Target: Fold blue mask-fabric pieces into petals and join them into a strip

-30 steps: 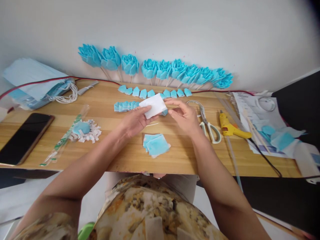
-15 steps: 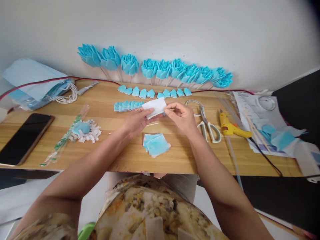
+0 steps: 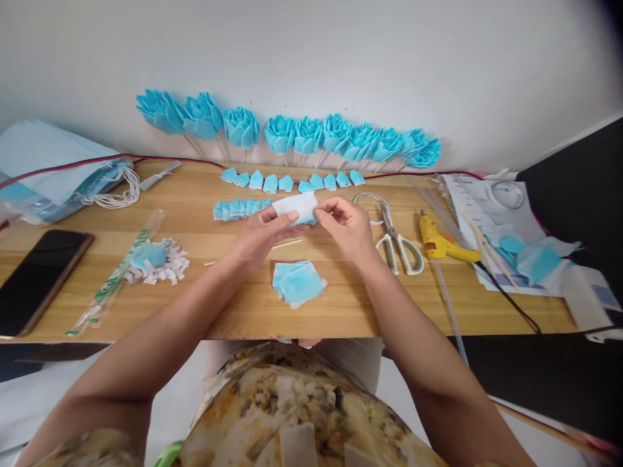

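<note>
A small piece of white and blue fabric [image 3: 296, 205] is held above the table between both hands. My left hand [image 3: 265, 232] grips its left side, thumb on top and fingers underneath. At its right edge, my right hand [image 3: 344, 224] pinches the fabric between thumb and fingers. Just below the hands lies a thin wooden stick [image 3: 287, 244], and nearer me a small stack of blue fabric squares [image 3: 299, 284]. Behind the hands are a row of overlapping folded blue pieces [image 3: 238, 209] and a row of separate pointed blue pieces [image 3: 271, 183].
Blue fabric flowers [image 3: 280, 134] on sticks lean along the wall. Scissors [image 3: 396, 240] and a yellow glue gun [image 3: 440, 243] lie to the right. On the left are a phone [image 3: 43, 279], a pile of white scraps [image 3: 168, 263] and bagged blue sheets [image 3: 53, 168].
The near edge of the fabric now shows blue below my left thumb, where it looked all white before. Both hands keep their grip. The whole view has shifted slightly.
</note>
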Demonstrator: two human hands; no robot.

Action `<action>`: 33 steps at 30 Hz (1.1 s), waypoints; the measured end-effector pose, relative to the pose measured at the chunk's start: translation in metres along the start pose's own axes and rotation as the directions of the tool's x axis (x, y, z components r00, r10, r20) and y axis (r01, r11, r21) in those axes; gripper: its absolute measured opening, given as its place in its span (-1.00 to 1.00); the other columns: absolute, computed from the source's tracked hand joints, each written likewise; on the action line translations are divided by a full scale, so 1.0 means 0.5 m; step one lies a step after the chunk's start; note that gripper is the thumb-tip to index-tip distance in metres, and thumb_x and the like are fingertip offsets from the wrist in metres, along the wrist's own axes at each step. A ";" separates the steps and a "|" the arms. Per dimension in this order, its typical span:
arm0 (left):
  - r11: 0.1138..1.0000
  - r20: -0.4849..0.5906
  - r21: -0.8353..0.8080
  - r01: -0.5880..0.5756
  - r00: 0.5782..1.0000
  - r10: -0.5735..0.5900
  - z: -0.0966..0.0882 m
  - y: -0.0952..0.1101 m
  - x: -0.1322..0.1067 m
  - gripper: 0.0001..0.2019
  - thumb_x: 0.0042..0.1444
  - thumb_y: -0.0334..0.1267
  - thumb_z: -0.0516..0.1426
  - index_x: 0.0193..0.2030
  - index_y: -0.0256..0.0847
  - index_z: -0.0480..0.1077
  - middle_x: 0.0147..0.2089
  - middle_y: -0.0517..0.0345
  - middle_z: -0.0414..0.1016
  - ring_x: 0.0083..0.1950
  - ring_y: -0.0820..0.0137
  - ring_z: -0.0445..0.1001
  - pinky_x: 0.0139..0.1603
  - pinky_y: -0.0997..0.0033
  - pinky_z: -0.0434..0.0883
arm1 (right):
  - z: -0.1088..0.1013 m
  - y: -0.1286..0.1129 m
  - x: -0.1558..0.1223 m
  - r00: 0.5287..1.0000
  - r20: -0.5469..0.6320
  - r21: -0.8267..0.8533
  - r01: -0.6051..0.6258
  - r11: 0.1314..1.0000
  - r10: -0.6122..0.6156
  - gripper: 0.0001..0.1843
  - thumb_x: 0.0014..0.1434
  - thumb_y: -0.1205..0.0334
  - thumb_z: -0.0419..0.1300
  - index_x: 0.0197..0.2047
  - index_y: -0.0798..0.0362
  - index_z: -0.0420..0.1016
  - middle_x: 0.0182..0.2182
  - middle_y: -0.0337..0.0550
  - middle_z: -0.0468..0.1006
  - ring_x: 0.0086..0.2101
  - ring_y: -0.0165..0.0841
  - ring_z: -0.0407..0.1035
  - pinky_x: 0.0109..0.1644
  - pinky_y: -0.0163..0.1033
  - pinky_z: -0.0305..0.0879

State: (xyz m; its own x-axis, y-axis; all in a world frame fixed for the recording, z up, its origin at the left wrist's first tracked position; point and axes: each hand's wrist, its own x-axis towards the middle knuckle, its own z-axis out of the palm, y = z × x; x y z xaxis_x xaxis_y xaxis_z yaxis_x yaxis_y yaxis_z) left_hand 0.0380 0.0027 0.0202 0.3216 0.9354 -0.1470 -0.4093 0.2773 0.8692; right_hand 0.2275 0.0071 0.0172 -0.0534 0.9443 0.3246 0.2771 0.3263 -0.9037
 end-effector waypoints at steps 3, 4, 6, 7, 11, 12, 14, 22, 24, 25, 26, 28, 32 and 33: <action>0.998 -0.003 0.066 0.001 1.000 -0.001 -0.001 -0.001 -0.002 -0.59 -0.07 -0.21 0.44 -0.05 -0.23 0.57 0.00 -0.04 0.66 -0.06 0.19 0.64 0.08 0.17 0.49 | 0.001 0.003 0.001 1.000 -0.010 0.004 -0.003 1.000 0.003 -0.88 0.15 0.15 0.27 -0.34 0.00 0.52 -0.40 -0.25 0.57 -0.38 -0.40 0.40 -0.29 -0.28 0.36; 0.998 -0.002 0.069 -0.001 1.000 0.002 -0.001 0.000 -0.002 -0.60 -0.06 -0.23 0.43 -0.05 -0.22 0.57 0.00 -0.04 0.66 -0.07 0.20 0.64 0.08 0.17 0.49 | 0.001 0.004 0.002 1.000 -0.011 0.007 -0.004 1.000 0.004 -0.88 0.15 0.15 0.26 -0.34 0.00 0.52 -0.40 -0.25 0.57 -0.38 -0.41 0.40 -0.29 -0.28 0.36; 0.999 -0.004 0.034 -0.002 1.000 0.002 0.000 0.000 -0.001 -0.64 -0.01 -0.23 0.40 -0.05 -0.25 0.56 -0.01 -0.06 0.66 -0.08 0.19 0.65 0.10 0.14 0.49 | 0.001 0.006 0.001 1.000 -0.009 0.012 -0.002 1.000 0.002 -0.87 0.17 0.14 0.26 -0.34 0.00 0.52 -0.39 -0.25 0.57 -0.38 -0.41 0.40 -0.29 -0.28 0.36; 1.000 -0.007 0.002 0.001 1.000 -0.001 0.000 0.001 0.000 -0.67 0.02 -0.23 0.38 -0.06 -0.27 0.56 -0.02 -0.08 0.66 -0.09 0.17 0.66 0.11 0.12 0.49 | 0.001 0.006 0.001 1.000 -0.008 0.014 0.001 1.000 -0.001 -0.87 0.17 0.13 0.26 -0.34 0.00 0.52 -0.40 -0.25 0.56 -0.38 -0.41 0.40 -0.29 -0.28 0.36; 0.996 -0.032 -0.087 0.001 0.999 -0.004 0.002 0.003 0.004 -0.81 0.11 -0.33 0.27 -0.15 -0.35 0.56 -0.08 -0.14 0.67 -0.07 0.15 0.66 0.14 0.09 0.51 | -0.002 0.004 -0.003 1.000 0.006 -0.005 0.004 1.000 -0.004 -0.80 0.23 0.06 0.24 -0.31 0.00 0.52 -0.38 -0.23 0.57 -0.37 -0.39 0.41 -0.27 -0.25 0.37; 0.996 -0.039 -0.093 0.004 0.999 -0.008 0.002 0.004 0.005 -0.83 0.11 -0.37 0.25 -0.15 -0.37 0.56 -0.08 -0.14 0.67 -0.06 0.15 0.66 0.15 0.10 0.51 | -0.004 0.002 -0.004 1.000 0.019 -0.006 0.012 1.000 -0.012 -0.79 0.25 0.03 0.23 -0.26 -0.01 0.53 -0.32 -0.21 0.59 -0.33 -0.37 0.43 -0.23 -0.23 0.39; 0.995 -0.052 -0.101 0.018 0.998 -0.024 0.001 0.005 0.006 -0.82 0.12 -0.42 0.21 -0.13 -0.38 0.56 -0.07 -0.15 0.67 -0.02 0.15 0.65 0.16 0.11 0.52 | -0.010 -0.004 -0.004 0.996 0.060 -0.005 0.073 0.997 -0.072 -0.74 0.25 -0.03 0.23 -0.09 -0.07 0.54 -0.10 -0.16 0.61 -0.14 -0.28 0.48 -0.08 -0.16 0.43; 0.987 -0.011 -0.157 0.036 0.999 -0.038 -0.003 0.005 0.005 -0.82 0.14 -0.46 0.17 -0.12 -0.34 0.55 -0.09 -0.09 0.68 0.00 0.18 0.65 0.22 0.04 0.49 | -0.016 -0.002 0.008 0.854 0.272 -0.272 0.511 0.816 -0.444 -0.59 0.10 0.01 0.41 0.02 -0.22 0.50 0.19 -0.15 0.46 0.25 0.01 0.24 0.39 0.30 0.07; 0.987 -0.013 -0.157 0.030 0.999 -0.033 -0.002 0.004 0.005 -0.84 0.13 -0.46 0.17 -0.16 -0.34 0.55 -0.10 -0.08 0.68 0.01 0.19 0.64 0.23 0.06 0.48 | -0.014 0.004 0.009 0.847 0.245 -0.371 0.532 0.761 -0.473 -0.67 0.16 0.06 0.36 -0.01 -0.21 0.49 0.25 -0.18 0.39 0.30 0.03 0.17 0.39 0.35 0.02; 0.988 -0.015 -0.154 0.034 0.999 -0.037 -0.002 0.004 0.005 -0.85 0.13 -0.47 0.17 -0.17 -0.34 0.55 -0.10 -0.08 0.68 0.01 0.20 0.64 0.23 0.07 0.48 | -0.013 0.006 0.009 0.842 0.230 -0.409 0.539 0.736 -0.488 -0.70 0.18 0.09 0.34 -0.02 -0.20 0.49 0.27 -0.20 0.36 0.32 0.03 0.14 0.40 0.36 0.01; 0.988 -0.017 -0.150 0.040 0.999 -0.043 -0.002 0.003 0.005 -0.85 0.13 -0.47 0.17 -0.18 -0.34 0.55 -0.11 -0.08 0.68 0.02 0.20 0.64 0.23 0.08 0.48 | -0.012 0.006 0.009 0.834 0.224 -0.436 0.549 0.713 -0.505 -0.73 0.19 0.11 0.33 -0.03 -0.19 0.49 0.28 -0.21 0.34 0.33 0.02 0.12 0.40 0.36 0.01; 0.988 -0.017 -0.144 0.052 0.998 -0.055 -0.002 0.002 0.005 -0.85 0.13 -0.47 0.17 -0.18 -0.34 0.55 -0.13 -0.06 0.68 0.01 0.22 0.64 0.22 0.11 0.48 | -0.010 0.006 0.007 0.815 0.245 -0.461 0.575 0.676 -0.526 -0.80 0.21 0.15 0.31 -0.08 -0.18 0.50 0.26 -0.24 0.35 0.32 0.00 0.12 0.39 0.33 0.06; 0.987 -0.019 -0.149 0.062 0.998 -0.065 -0.005 -0.002 0.006 -0.90 0.12 -0.44 0.22 -0.22 -0.30 0.55 -0.17 -0.01 0.69 -0.08 0.28 0.65 0.15 0.18 0.51 | -0.006 0.004 0.002 0.805 0.285 -0.469 0.591 0.657 -0.521 -0.97 0.24 0.22 0.26 -0.25 -0.13 0.51 0.11 -0.22 0.47 0.23 -0.05 0.24 0.33 0.22 0.20; 0.987 -0.017 -0.148 0.067 0.997 -0.071 -0.006 -0.003 0.007 -0.91 0.13 -0.42 0.23 -0.22 -0.31 0.55 -0.18 0.00 0.68 -0.12 0.30 0.65 0.12 0.21 0.52 | -0.005 0.004 0.002 0.806 0.283 -0.467 0.590 0.659 -0.520 -0.95 0.24 0.24 0.26 -0.28 -0.11 0.51 0.08 -0.21 0.49 0.21 -0.06 0.26 0.32 0.19 0.22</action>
State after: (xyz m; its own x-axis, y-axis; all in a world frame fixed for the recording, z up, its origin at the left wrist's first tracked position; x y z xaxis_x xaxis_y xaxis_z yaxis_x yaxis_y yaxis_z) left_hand 0.0372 0.0064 0.0167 0.3352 0.9171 -0.2159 -0.5083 0.3690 0.7781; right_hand 0.2303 0.0086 0.0161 -0.4586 0.6029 0.6528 0.5992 0.7523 -0.2738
